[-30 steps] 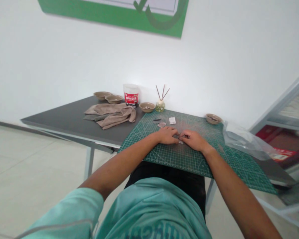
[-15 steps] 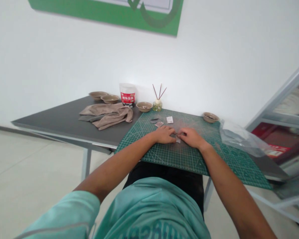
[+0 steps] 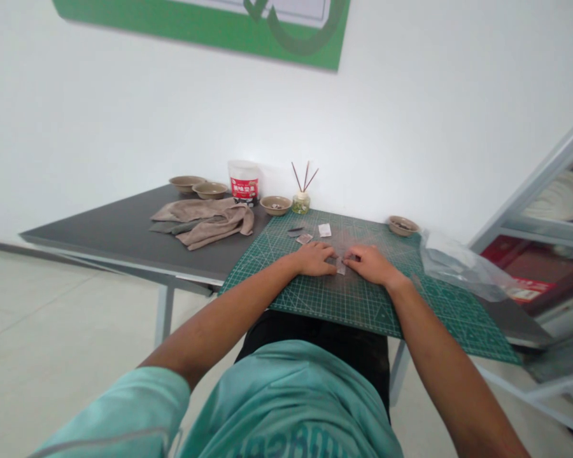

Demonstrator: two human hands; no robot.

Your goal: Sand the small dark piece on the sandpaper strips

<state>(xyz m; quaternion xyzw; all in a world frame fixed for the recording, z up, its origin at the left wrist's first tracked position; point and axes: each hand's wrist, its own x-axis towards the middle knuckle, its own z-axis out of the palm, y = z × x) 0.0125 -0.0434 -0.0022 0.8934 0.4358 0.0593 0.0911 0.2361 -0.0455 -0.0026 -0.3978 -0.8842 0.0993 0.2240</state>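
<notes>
My left hand (image 3: 316,259) rests on the green cutting mat (image 3: 310,298), its thumb and fingers closed at the left edge of a small clear plastic piece (image 3: 340,266). From the other side, my right hand (image 3: 368,263) pinches at the same piece with curled fingers. The piece is too small and blurred to tell its exact kind. Just beyond my left hand lie a patterned small square (image 3: 304,238), a white square (image 3: 325,230) and a thin dark tool (image 3: 296,229), perhaps tweezers or a blade.
A bowl with small bits (image 3: 275,205), a reed diffuser (image 3: 300,202) and a red-and-white tub (image 3: 243,183) stand along the wall. Left of the mat lies a crumpled brown cloth (image 3: 205,219). Another bowl (image 3: 403,225) and a clear plastic bag (image 3: 458,267) are at right.
My fingertips have drawn slightly apart, and more of the small clear plastic piece shows between them. The other things on the table have stayed in place.
</notes>
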